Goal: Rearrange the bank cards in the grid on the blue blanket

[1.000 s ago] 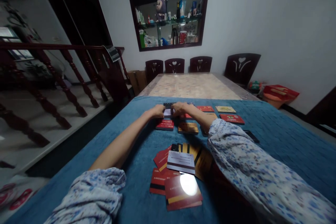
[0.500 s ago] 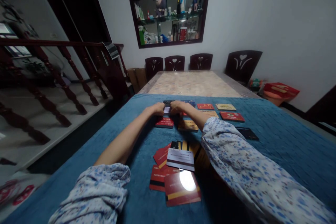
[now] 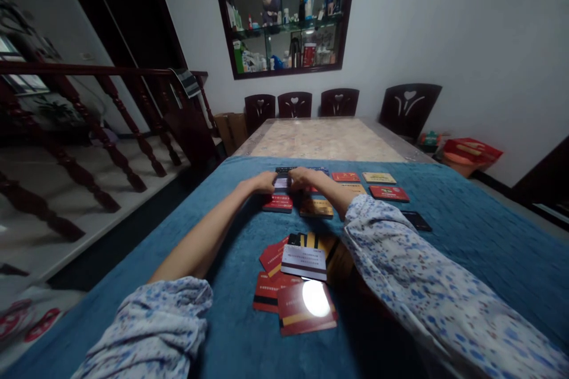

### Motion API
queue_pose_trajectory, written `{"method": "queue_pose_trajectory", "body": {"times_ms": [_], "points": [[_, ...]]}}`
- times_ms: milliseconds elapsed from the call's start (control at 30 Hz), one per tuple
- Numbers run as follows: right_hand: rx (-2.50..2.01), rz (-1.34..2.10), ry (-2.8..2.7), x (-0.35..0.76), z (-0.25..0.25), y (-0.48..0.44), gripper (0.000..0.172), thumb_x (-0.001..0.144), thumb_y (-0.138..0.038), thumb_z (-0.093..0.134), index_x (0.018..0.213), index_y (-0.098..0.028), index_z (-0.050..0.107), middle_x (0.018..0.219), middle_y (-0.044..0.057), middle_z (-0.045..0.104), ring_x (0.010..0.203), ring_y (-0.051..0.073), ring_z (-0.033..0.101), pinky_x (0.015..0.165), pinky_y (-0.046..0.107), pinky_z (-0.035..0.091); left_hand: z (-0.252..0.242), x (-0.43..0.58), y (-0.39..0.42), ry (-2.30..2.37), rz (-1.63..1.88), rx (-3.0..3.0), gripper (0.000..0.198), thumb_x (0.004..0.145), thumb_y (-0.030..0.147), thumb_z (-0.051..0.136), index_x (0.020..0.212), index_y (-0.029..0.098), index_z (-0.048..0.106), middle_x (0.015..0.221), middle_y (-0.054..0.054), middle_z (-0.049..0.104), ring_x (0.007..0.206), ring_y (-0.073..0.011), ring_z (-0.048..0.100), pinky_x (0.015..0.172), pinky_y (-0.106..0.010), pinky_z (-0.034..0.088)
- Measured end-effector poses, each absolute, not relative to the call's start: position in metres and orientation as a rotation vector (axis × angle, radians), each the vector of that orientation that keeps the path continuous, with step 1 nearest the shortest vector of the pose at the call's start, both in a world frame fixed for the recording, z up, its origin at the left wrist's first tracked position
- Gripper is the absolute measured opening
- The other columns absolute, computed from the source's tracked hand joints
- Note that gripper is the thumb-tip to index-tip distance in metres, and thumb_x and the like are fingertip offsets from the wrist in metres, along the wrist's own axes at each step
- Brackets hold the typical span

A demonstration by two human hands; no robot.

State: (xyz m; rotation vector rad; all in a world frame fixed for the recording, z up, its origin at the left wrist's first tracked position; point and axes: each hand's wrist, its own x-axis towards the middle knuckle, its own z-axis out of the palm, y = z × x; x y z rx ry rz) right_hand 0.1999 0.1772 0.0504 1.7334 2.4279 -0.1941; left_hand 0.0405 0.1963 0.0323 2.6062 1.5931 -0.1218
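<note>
The left hand and right hand meet at the far row on the blue-covered surface, fingers narrowed on the ends of a pale card just beyond a red card. This looks like placing the card; squaring it with its neighbours calls for small, level nudges.

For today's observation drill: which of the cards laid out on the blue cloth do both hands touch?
The pale lilac card, between the left hand and the right hand; its neighbours are red, gold or dark.

Pale card on blue cloth
</note>
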Motion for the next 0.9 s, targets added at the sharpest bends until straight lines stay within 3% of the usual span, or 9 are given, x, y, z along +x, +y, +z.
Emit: {"method": "queue_pose_trajectory", "body": {"times_ms": [233, 433, 667, 900], "points": [[1.775, 0.0, 2.465, 0.209, 0.064, 0.17, 0.046, 0.078, -0.033, 0.069, 0.122, -0.018, 0.069, 0.126, 0.017, 0.068, 0.118, 0.035, 0.061, 0.092, 0.045, 0.052, 0.03, 0.028, 0.182, 1.659, 0.062, 2.643, 0.044, 0.074, 0.015, 0.061, 0.118, 0.012, 0.063, 0.12, -0.013, 0.065, 0.108, -0.0248, 0.063, 0.093, -0.028, 0.05], [1.759, 0.149, 2.571, 0.222, 0.071, 0.152, 0.039, 0.084, -0.024, 0.061, 0.122, -0.019, 0.067, 0.126, 0.016, 0.067, 0.125, 0.035, 0.053, 0.096, 0.045, 0.046, 0.026, 0.025, 0.162, 1.681, 0.225, 2.662, 0.037, 0.08, 0.018, 0.059, 0.116, 0.014, 0.065, 0.127, -0.014, 0.062, 0.118, -0.0272, 0.058, 0.101, -0.034, 0.047], [1.738, 0.285, 2.723, 0.232, 0.068, 0.122, 0.03, 0.091, -0.024, 0.051, 0.112, -0.019, 0.071, 0.12, 0.015, 0.07, 0.121, 0.035, 0.051, 0.092, 0.045, 0.041, 0.025, 0.026, 0.13, 1.704, 0.358, 2.664, 0.036, 0.085, 0.016, 0.052, 0.118, 0.017, 0.067, 0.132, -0.014, 0.058, 0.123, -0.0307, 0.052, 0.102, -0.045, 0.047], [1.703, 0.309, 2.782, 0.246, 0.064, 0.081, 0.027, 0.093, -0.023, 0.047, 0.103, -0.019, 0.072, 0.115, 0.014, 0.071, 0.113, 0.031, 0.049, 0.083, 0.038, 0.035, 0.016, 0.029, 0.101, 1.646, 0.511, 2.661, 0.036, 0.088, 0.013, 0.05, 0.12, 0.018, 0.067, 0.134, -0.013, 0.058, 0.125, -0.03, 0.05, 0.101, -0.049, 0.045]]}}
